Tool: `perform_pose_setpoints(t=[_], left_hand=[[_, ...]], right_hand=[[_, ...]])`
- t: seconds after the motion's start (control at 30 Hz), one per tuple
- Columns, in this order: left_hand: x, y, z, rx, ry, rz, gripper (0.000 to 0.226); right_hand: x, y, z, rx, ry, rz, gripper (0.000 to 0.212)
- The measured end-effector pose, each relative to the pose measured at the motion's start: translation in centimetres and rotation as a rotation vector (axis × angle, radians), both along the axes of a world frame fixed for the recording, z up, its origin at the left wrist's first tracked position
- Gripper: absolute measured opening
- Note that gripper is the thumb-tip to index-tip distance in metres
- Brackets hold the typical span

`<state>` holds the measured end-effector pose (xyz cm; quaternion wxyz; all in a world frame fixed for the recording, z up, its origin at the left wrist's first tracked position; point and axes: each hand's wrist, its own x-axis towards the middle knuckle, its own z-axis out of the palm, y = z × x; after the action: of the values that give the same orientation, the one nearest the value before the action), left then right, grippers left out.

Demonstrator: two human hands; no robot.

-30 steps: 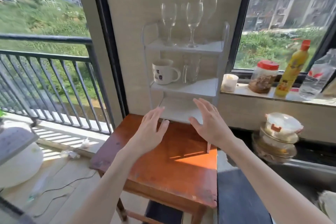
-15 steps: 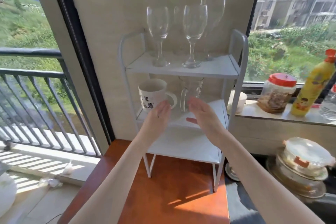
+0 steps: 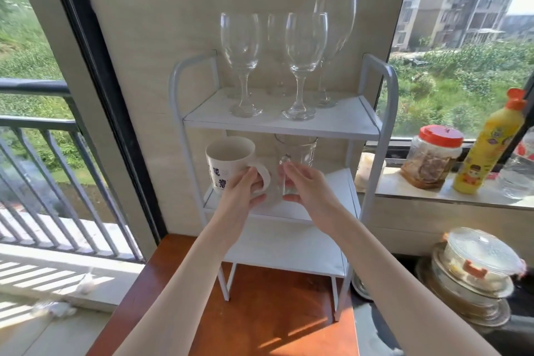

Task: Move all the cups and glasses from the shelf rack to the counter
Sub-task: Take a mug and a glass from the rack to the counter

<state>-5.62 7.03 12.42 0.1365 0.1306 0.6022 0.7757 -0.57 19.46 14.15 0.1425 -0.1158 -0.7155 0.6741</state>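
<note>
On the middle shelf of the white rack point(image 3: 372, 136), a cream mug point(image 3: 228, 160) with dark lettering is stood upright, mouth up, its handle turned toward the right. The handle is clasped by the left hand point(image 3: 241, 193). Just right of that grip, an upright clear glass mug point(image 3: 296, 153) is pinched at its handle by the right hand point(image 3: 306, 186). Above both grips, wine glasses point(image 3: 304, 66) are stood upright.
</note>
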Motion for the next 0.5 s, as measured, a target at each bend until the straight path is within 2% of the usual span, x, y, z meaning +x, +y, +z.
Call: perform_pose_setpoints(t=[0.17,0.27,0.37,0.5], left_hand=[[1.1,-1.7,-0.1,0.033,-0.049,0.104,0.015],[2.5,-3.5,0.0,-0.007,-0.044,0.141,0.027],[5.1,-5.8,-0.2,-0.034,0.005,0.126,0.031],[9.7,-8.4,-1.1,-0.070,0.055,0.034,0.033]], right_hand=[[1.7,-0.8,0.3,-0.143,-0.025,-0.081,0.027],[3.7,-1.9,0.4,-0.062,-0.047,-0.109,0.031],[6.6,-3.6,0.2,-0.030,-0.036,-0.159,0.031],[12.4,-6.2,-0.6,-0.086,0.003,-0.225,0.030]])
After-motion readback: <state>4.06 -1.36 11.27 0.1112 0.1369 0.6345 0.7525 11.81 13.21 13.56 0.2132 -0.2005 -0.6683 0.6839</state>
